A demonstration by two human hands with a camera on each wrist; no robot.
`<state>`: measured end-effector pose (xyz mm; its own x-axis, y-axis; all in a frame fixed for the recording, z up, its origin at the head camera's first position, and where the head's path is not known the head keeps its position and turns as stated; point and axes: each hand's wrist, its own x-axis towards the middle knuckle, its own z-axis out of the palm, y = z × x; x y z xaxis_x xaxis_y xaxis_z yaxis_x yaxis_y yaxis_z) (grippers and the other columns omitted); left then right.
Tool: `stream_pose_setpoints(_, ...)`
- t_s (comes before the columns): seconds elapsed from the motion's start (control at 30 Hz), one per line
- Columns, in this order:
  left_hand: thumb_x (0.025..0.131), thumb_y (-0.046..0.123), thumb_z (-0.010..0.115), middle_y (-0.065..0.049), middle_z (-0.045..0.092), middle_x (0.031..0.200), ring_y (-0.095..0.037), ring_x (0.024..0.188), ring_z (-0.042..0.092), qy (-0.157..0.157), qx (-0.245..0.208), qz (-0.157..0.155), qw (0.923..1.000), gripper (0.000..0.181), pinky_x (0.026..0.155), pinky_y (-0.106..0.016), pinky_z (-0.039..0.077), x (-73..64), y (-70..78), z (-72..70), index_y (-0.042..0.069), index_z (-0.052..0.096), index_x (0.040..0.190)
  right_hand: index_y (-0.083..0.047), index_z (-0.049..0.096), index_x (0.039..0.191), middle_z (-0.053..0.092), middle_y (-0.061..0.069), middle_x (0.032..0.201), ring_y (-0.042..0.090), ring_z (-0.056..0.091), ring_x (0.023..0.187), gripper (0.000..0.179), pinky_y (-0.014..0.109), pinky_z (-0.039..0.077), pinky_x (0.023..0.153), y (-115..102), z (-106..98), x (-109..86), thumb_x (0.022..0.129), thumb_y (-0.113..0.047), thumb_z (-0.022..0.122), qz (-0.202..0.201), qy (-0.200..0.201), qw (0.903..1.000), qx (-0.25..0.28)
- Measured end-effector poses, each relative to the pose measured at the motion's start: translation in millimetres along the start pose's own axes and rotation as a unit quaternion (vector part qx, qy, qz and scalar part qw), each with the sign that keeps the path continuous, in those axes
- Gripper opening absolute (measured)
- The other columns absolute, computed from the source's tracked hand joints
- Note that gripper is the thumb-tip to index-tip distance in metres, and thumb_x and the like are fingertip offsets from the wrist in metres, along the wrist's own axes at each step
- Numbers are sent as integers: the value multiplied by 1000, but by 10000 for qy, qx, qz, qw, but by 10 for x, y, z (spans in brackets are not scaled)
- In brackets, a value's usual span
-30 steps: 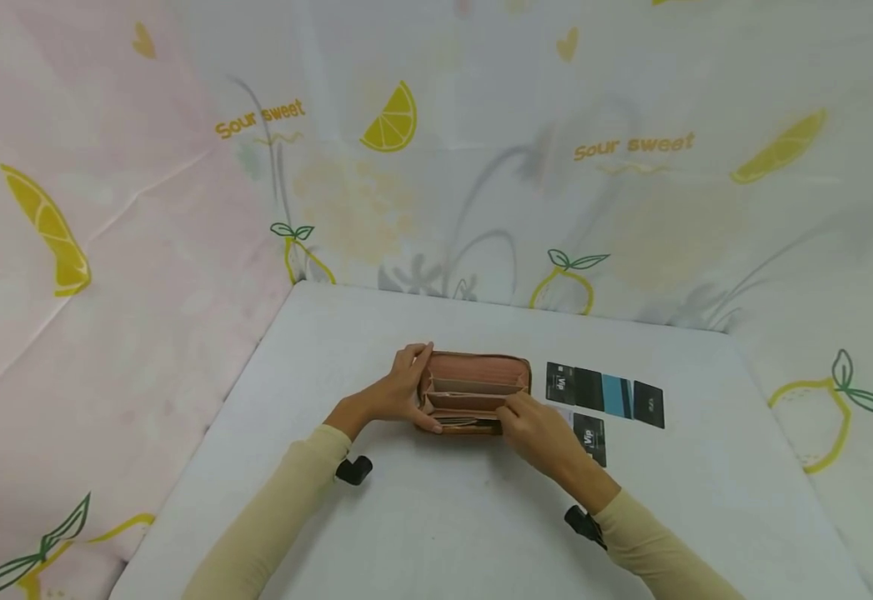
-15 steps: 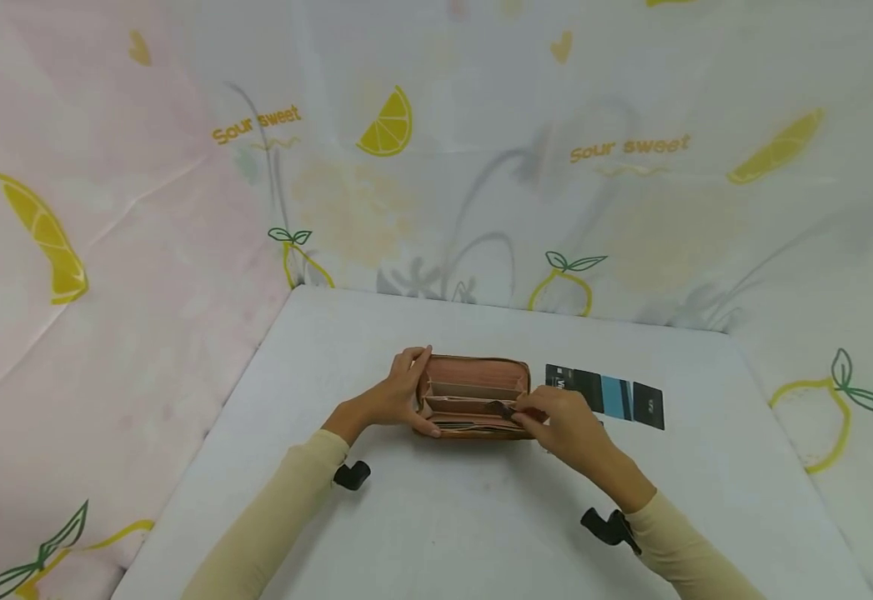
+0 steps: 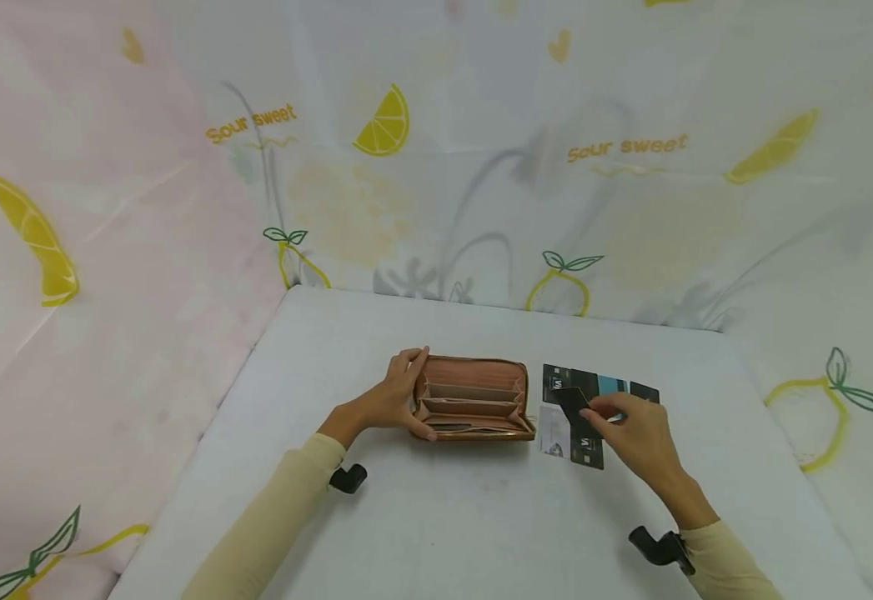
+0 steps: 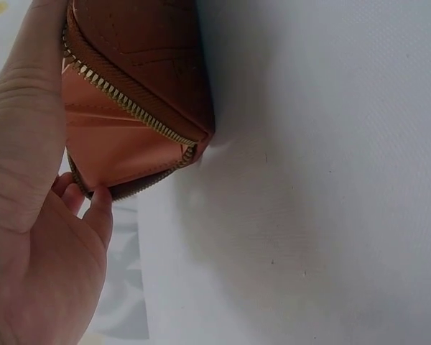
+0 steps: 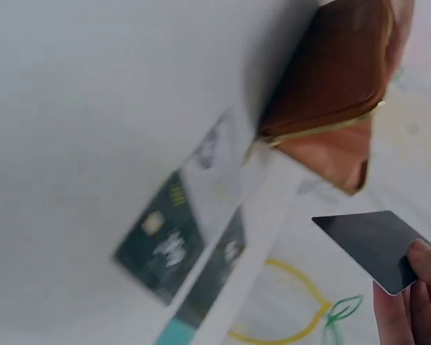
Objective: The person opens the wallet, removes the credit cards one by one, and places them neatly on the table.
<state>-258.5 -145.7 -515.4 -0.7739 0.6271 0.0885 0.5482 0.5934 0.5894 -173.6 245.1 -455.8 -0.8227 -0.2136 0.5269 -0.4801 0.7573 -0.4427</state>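
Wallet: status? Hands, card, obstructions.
Left hand grips open wallet by its left end. Right hand pinches dark card, clear of wallet. No obstruction seen; held card partly hides laid-out cards in head view.

A white surface (image 3: 436,533) spreads before me, meeting a pale backdrop (image 3: 474,92) that rises behind it and on both sides, pinker to my left. Across the backdrop I see yellow lemon slices (image 3: 383,122), orange hearts (image 3: 559,46), "Sour sweet" lettering (image 3: 627,148) twice over, lemon outlines (image 3: 559,292) with green leaves (image 3: 583,262) and faint grey plants (image 3: 408,283).
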Motion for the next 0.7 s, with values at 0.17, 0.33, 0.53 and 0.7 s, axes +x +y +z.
stream_pose_setpoints(0.17,57,61,87,-13,10,153,-29,134,16,130,-17,58,9999,146,109,-48,29,-20,-13,-6,9,-5,157,-4,74,85,71,3,76,22,66,69,15,29,52,55,233,-80,-202,74,-5,84,618,-1,9973,-389)
stream_pose_setpoints(0.33,57,60,87,-14,9,152,-30,135,14,54,-37,31,10000,146,109,-49,28,-32,-5,1,8,-5,156,-4,75,85,71,6,75,25,67,68,15,26,47,52,438,-195,-386,77,-12,83,1280,-169,9903,-523)
stream_pose_setpoints(0.53,58,59,88,-13,8,153,-29,136,14,51,14,-41,10000,146,110,-48,28,-28,15,-5,8,-7,156,1,74,94,72,13,82,15,67,62,31,26,46,51,696,-270,-507,84,-27,79,2446,-869,9653,-270)
stream_pose_setpoints(0.7,57,57,89,-14,10,152,-31,135,15,83,-2,35,10000,146,109,-49,28,-18,22,-9,8,-6,156,7,72,99,72,14,85,12,65,64,43,26,47,54,855,-266,-582,85,-34,77,3311,-1211,9357,96)
